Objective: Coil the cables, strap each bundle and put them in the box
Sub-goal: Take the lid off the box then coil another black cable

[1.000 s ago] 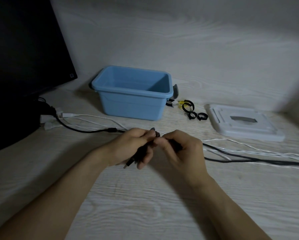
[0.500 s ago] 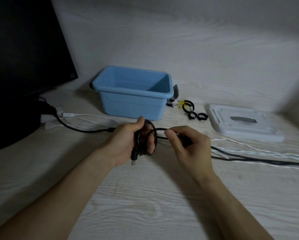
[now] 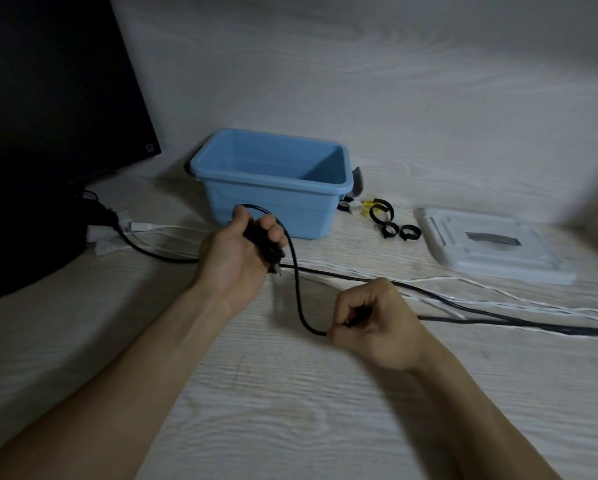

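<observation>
Black cable (image 3: 295, 278) end hidden in left hand (image 3: 242, 252); rest runs off-frame.

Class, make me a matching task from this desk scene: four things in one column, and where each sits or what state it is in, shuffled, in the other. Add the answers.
Things
1. blue box
2. black cable
3. white lid
4. black straps

Places or states
A. lying flat, right of the straps
B. held in both hands
C. open, nothing visible inside
D. looped, between box and lid

Pairs: 1-C, 2-B, 3-A, 4-D
</observation>
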The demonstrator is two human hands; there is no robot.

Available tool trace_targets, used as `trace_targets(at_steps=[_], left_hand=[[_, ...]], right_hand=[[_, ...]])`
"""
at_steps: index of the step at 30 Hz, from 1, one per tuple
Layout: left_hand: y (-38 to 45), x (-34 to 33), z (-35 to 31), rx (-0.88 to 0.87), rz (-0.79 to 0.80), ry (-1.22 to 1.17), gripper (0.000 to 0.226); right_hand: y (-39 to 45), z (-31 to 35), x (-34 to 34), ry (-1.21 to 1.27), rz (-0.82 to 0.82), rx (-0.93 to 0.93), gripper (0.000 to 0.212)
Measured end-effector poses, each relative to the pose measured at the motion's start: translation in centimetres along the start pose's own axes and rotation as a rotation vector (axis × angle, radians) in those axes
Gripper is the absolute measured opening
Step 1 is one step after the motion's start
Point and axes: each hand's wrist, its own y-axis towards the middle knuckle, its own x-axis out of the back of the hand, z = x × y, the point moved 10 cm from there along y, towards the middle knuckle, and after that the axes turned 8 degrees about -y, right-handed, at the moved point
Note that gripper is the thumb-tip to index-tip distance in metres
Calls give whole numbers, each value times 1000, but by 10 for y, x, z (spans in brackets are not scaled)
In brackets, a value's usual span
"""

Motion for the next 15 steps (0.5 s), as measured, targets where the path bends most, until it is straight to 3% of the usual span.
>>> trace_targets(at_steps=[4, 8, 12, 15], left_hand=[[-1, -2, -1, -7, -1, -96, 40], [-4, -5, 2, -5, 14, 0, 37], [-5, -13, 11, -148, 158, 460, 24], [-13, -19, 37, -26, 386, 875, 12]], right_hand=[[-1, -1, -11, -33, 107, -27, 25], [-3, 4, -23, 22, 195, -36, 20], [-4, 14, -15, 71, 114, 7, 11], [-1, 21, 9, 137, -106, 97, 13]])
